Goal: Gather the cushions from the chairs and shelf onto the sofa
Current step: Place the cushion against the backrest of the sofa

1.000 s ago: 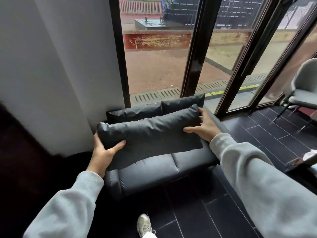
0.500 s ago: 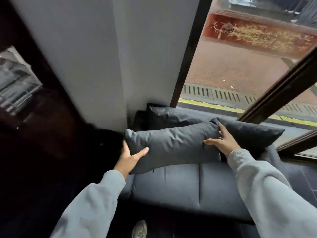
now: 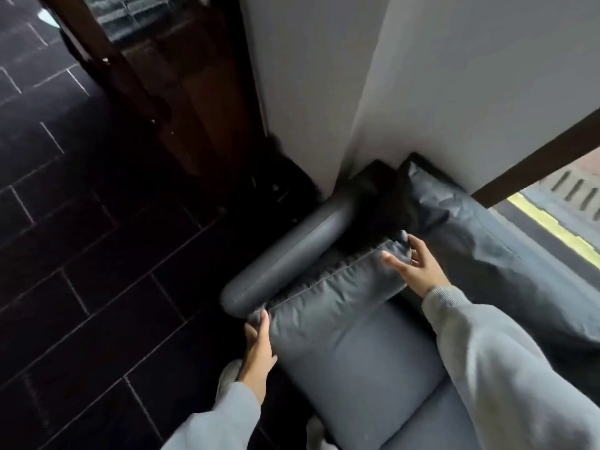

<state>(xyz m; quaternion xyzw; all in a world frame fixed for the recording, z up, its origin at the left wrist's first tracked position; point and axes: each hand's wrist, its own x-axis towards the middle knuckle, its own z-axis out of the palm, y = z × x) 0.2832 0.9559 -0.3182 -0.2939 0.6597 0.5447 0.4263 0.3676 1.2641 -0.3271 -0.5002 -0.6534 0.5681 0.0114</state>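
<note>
A dark grey cushion [image 3: 334,287] stands on edge on the sofa seat [image 3: 373,384], leaning against the rounded left armrest [image 3: 285,254]. My left hand [image 3: 256,349] grips its near corner at the front of the sofa. Around its far corner, next to the backrest, my right hand [image 3: 418,267] is curled with the thumb on the cushion's face. Another dark cushion [image 3: 487,241] lies along the sofa's back under the window. Both my sleeves are light grey.
A white wall column [image 3: 324,92] rises right behind the armrest. Dark wooden framing [image 3: 181,102] stands left of it. Black tiled floor [image 3: 81,254] spreads to the left. My shoe [image 3: 227,375] is by the sofa's front. A window strip [image 3: 565,209] shows at right.
I have swung the cushion left and down from in front of the backrest to the armrest end of the sofa. My view has turned left and downward.
</note>
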